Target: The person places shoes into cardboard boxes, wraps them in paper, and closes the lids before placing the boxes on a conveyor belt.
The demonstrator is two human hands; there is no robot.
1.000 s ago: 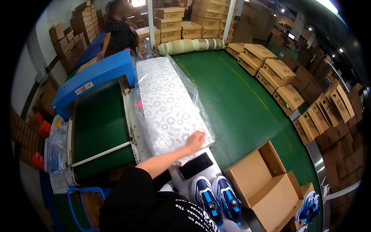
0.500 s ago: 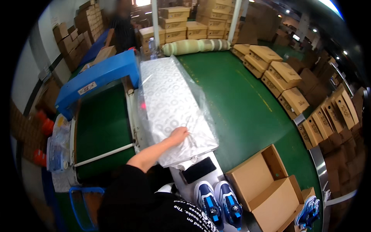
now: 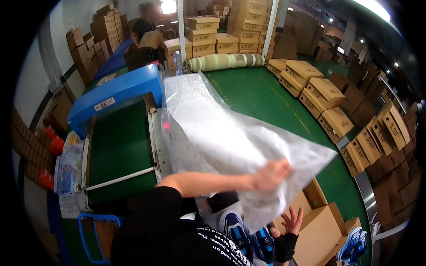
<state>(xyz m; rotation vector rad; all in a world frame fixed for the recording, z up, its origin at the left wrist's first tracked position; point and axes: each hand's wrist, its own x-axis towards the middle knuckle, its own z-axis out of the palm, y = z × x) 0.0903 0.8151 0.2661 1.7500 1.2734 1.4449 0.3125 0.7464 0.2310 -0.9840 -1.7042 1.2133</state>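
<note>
around the left hand (image 3: 271, 175), several things stand close. just below its fingers are 2 dark blue and white shoes (image 3: 235, 230), side by side, partly covered by the hanging white sheet (image 3: 239, 146). the right hand (image 3: 290, 226), with a black wrist wrap (image 3: 285, 247), is near these shoes and in front of an open cardboard box (image 3: 321, 226), which takes the room there. well left of the left fingers is a blue machine frame (image 3: 115, 93).

the left fingers are a little blurred, but they are closed on the sheet; the right fingers are open and spread. the sheet is lifted, and its long axis goes from the paper stack (image 3: 184, 84), up and left of the left fingers, across to the right. 1 sharp corner points right, past these fingers; 1 other tip hangs down, near the right thumb. the stack lies lengthwise away from the person, in a clear plastic bag (image 3: 213, 91).

beyond the left fingers, the green desk (image 3: 257, 95) gives wide room, up to a striped roll (image 3: 226, 62) and, at the right, shoe boxes (image 3: 326, 88).
</note>
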